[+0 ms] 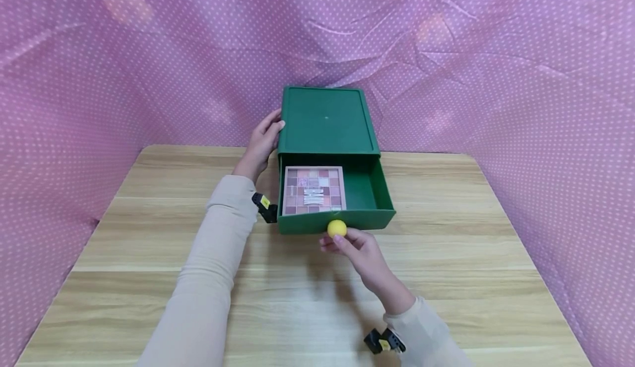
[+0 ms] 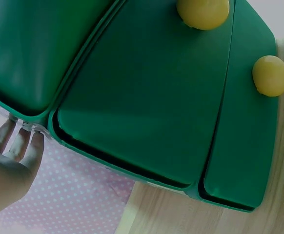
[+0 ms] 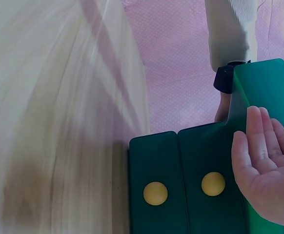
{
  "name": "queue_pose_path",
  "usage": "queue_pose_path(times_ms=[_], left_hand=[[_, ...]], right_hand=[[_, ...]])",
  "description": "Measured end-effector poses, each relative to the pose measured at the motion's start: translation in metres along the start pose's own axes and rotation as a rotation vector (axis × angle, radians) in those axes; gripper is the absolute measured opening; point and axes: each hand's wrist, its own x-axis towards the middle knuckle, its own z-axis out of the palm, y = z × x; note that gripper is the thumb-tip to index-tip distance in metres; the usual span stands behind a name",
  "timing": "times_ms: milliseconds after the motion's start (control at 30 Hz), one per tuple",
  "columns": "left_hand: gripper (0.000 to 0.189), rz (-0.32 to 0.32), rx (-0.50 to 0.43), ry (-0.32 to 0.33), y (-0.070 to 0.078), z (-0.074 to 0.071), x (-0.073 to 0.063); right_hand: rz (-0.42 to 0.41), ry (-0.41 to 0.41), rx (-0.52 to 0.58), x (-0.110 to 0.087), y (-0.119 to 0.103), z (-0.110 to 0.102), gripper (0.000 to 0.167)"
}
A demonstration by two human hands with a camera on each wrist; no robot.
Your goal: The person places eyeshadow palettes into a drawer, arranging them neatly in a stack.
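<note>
A green drawer cabinet [image 1: 324,119] stands on the table, its top drawer [image 1: 337,221] pulled out towards me. Inside that drawer, on the left, lies a pink-framed eyeshadow palette [image 1: 313,190] with a grid of coloured squares. My right hand [image 1: 367,262] pinches the round yellow knob [image 1: 337,228] on the drawer front, its other fingers stretched out below, as the right wrist view shows. Against the cabinet's left side rests my left hand [image 1: 263,144], fingers extended along it. In the left wrist view those fingertips [image 2: 36,138] are right at the edge of the green casing.
Two lower drawers, each with a yellow knob [image 3: 155,193], are closed beneath the pulled-out one. The wood-grain table [image 1: 446,279] extends around the cabinet. A pink dotted cloth [image 1: 198,53] hangs behind and at both sides. Black wrist cameras [image 1: 265,208] sit on both sleeves.
</note>
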Motion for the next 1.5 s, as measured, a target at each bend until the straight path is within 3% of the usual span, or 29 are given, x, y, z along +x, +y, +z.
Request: queue_pose_path(times_ms=[500, 1500], left_hand=[[0.042, 0.011, -0.012, -0.008, -0.001, -0.001, 0.001], [0.044, -0.005, 0.006, -0.015, 0.002, 0.000, -0.003]], right_hand=[[0.004, 0.023, -0.037, 0.022, 0.000, -0.003, 0.044], [0.028, 0.054, -0.081, 0.079, -0.001, -0.014, 0.045]])
